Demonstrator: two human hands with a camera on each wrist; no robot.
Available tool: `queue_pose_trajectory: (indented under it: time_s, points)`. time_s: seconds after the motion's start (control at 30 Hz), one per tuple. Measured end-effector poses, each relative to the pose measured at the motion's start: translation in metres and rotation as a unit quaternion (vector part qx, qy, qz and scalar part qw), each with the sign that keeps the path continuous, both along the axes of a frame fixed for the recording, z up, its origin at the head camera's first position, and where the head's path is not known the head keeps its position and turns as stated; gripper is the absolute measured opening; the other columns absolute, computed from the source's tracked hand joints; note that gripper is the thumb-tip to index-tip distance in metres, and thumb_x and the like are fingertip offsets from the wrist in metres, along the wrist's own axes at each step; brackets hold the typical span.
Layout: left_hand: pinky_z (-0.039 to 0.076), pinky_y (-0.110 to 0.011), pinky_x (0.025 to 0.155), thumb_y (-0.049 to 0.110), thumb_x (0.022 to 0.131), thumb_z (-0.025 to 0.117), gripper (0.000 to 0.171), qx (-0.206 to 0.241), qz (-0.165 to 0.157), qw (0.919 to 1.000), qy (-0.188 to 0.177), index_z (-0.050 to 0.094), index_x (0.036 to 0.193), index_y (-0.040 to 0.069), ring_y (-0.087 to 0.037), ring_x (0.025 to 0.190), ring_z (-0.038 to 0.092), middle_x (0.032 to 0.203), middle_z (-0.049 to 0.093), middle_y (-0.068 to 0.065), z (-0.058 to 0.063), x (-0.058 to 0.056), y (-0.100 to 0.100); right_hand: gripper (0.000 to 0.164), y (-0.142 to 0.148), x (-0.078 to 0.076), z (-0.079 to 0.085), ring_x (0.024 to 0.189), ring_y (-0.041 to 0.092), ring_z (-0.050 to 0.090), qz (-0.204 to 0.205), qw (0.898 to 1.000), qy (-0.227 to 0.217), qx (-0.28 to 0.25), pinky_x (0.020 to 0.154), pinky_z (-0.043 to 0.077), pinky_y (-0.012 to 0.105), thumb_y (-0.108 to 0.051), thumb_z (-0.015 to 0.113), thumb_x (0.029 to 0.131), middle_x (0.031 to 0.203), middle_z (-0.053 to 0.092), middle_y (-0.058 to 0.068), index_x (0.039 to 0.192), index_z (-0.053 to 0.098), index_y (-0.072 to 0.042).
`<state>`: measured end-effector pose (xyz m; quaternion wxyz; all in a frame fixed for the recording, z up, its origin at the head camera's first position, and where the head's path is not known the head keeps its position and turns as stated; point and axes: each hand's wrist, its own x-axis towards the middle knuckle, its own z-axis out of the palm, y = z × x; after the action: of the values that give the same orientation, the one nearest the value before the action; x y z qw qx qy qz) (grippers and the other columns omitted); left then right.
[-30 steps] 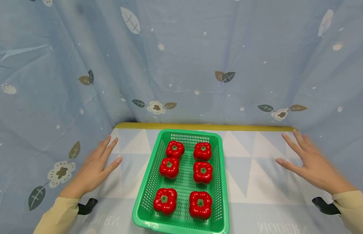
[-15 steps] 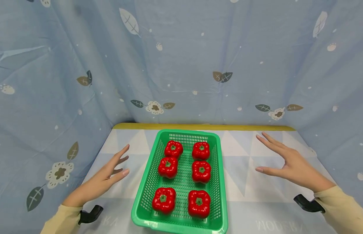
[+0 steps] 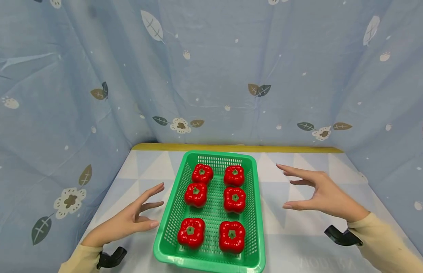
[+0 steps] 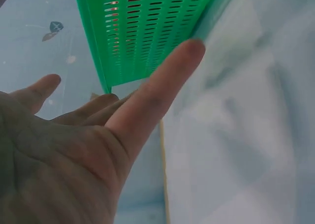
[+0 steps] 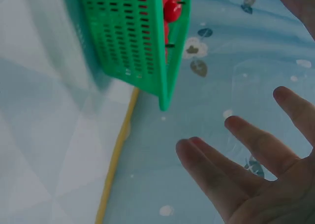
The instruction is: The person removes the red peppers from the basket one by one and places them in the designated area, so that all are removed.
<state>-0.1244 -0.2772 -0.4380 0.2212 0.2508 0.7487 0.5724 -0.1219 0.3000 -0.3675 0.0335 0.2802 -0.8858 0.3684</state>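
A green plastic basket [image 3: 215,212] with slotted walls holds several shiny red bell peppers [image 3: 232,242] with green stems, lined up in two columns. Just off its left wall is my left hand [image 3: 124,222], fingers spread and thumb apart, holding nothing. My right hand [image 3: 325,193] hovers farther out on the right side, its thumb and fingers parted and pointing at the basket. The left wrist view shows the basket's outer wall [image 4: 147,37] beyond my fingers. In the right wrist view, red peppers [image 5: 172,10] peek over the basket's rim.
The table [image 3: 300,223] has a pale cloth with triangle patterns and a yellow strip [image 3: 283,149] along its back edge. Blue curtains [image 3: 211,68] with leaf and flower prints enclose the back and both sides. Black straps [image 3: 342,236] sit at my wrists.
Both hands have moved inward toward the basket, the left one rightward and lower, the right one leftward. The basket and peppers stay in place.
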Motion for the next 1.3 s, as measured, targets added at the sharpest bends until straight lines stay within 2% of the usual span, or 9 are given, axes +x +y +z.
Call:
queue_pose_trajectory:
  time_s: [0.2, 0.3, 0.43, 0.53, 0.67, 0.8, 1.0, 1.2, 1.3]
  points:
    - [0.064, -0.049, 0.097, -0.001, 0.104, 0.072, 0.098, 0.036, -0.008, 0.9987, -0.035, 0.016, 0.177, 0.031, -0.063, 0.157, 0.021, 0.182, 0.001, -0.011, -0.006, 0.003, 0.004, 0.090, -0.016, -0.003, 0.001, 0.136, 0.018, 0.064, 0.041, 0.998, -0.025, -0.047, 0.098, 0.063, 0.037, -0.028, 0.103, 0.080, 0.159, 0.060, 0.001, 0.159, 0.060, -0.027]
    - [0.063, -0.050, 0.097, -0.002, 0.105, 0.072, 0.097, 0.045, -0.016, 0.9978, -0.045, 0.015, 0.177, 0.030, -0.062, 0.157, 0.020, 0.182, -0.001, -0.011, -0.007, 0.003, 0.006, 0.087, -0.024, -0.005, 0.000, 0.136, 0.023, 0.063, 0.061, 0.995, -0.046, -0.070, 0.097, 0.063, 0.040, -0.025, 0.103, 0.079, 0.157, 0.062, 0.000, 0.156, 0.063, -0.027]
    - [0.062, -0.052, 0.099, -0.002, 0.105, 0.071, 0.097, 0.052, -0.024, 0.9968, -0.056, 0.015, 0.177, 0.032, -0.058, 0.159, 0.020, 0.183, -0.002, -0.008, -0.009, 0.003, 0.009, 0.085, -0.035, -0.009, 0.000, 0.135, 0.022, 0.064, 0.088, 0.991, -0.068, -0.079, 0.097, 0.064, 0.043, -0.024, 0.103, 0.080, 0.155, 0.063, -0.001, 0.155, 0.064, -0.026]
    - [0.061, -0.053, 0.102, -0.002, 0.105, 0.070, 0.097, 0.055, -0.026, 0.9954, -0.073, 0.016, 0.177, 0.033, -0.056, 0.160, 0.020, 0.183, -0.001, -0.005, -0.009, 0.004, 0.010, 0.084, -0.046, -0.011, 0.001, 0.135, 0.029, 0.064, 0.113, 0.986, -0.086, -0.089, 0.098, 0.063, 0.045, -0.024, 0.102, 0.081, 0.155, 0.063, 0.001, 0.155, 0.063, -0.025]
    - [0.061, -0.053, 0.102, 0.000, 0.106, 0.070, 0.095, 0.053, -0.025, 0.9942, -0.090, 0.017, 0.177, 0.031, -0.058, 0.159, 0.021, 0.182, 0.003, -0.012, -0.011, 0.006, 0.010, 0.083, -0.061, -0.014, -0.001, 0.134, 0.033, 0.063, 0.151, 0.976, -0.110, -0.112, 0.099, 0.063, 0.047, -0.020, 0.102, 0.081, 0.154, 0.063, 0.001, 0.154, 0.064, -0.021]
    - [0.061, -0.053, 0.102, 0.000, 0.106, 0.069, 0.092, 0.057, -0.029, 0.9941, -0.088, 0.018, 0.177, 0.027, -0.059, 0.159, 0.019, 0.181, 0.005, -0.016, -0.014, 0.007, 0.011, 0.083, -0.074, -0.017, -0.005, 0.133, 0.029, 0.063, 0.186, 0.966, -0.130, -0.128, 0.097, 0.063, 0.051, -0.016, 0.102, 0.081, 0.154, 0.063, 0.004, 0.154, 0.063, -0.015]
    - [0.056, -0.046, 0.109, 0.002, 0.106, 0.069, 0.089, 0.032, -0.027, 0.9966, -0.072, 0.022, 0.177, 0.029, -0.059, 0.161, 0.010, 0.183, 0.006, -0.009, -0.020, 0.009, 0.012, 0.083, -0.091, -0.019, -0.013, 0.127, 0.044, 0.061, 0.224, 0.954, -0.149, -0.134, 0.098, 0.062, 0.054, -0.014, 0.100, 0.083, 0.155, 0.060, 0.015, 0.156, 0.061, -0.012]
    - [0.049, -0.058, 0.113, 0.004, 0.107, 0.069, 0.086, 0.011, -0.029, 0.9986, -0.042, 0.024, 0.176, 0.028, -0.063, 0.159, 0.012, 0.182, 0.009, -0.012, -0.022, 0.011, 0.013, 0.077, -0.104, -0.021, -0.018, 0.122, 0.046, 0.062, 0.258, 0.945, -0.157, -0.127, 0.096, 0.063, 0.055, -0.013, 0.097, 0.086, 0.151, 0.063, 0.012, 0.154, 0.061, -0.011]
    - [0.051, -0.048, 0.113, 0.005, 0.108, 0.068, 0.083, 0.015, -0.029, 0.9984, -0.046, 0.025, 0.176, 0.027, -0.063, 0.159, 0.013, 0.182, 0.010, -0.014, -0.022, 0.010, 0.014, 0.074, -0.109, -0.021, -0.019, 0.123, 0.045, 0.064, 0.269, 0.942, -0.164, -0.116, 0.095, 0.064, 0.053, -0.013, 0.096, 0.088, 0.150, 0.063, 0.010, 0.154, 0.062, -0.013]
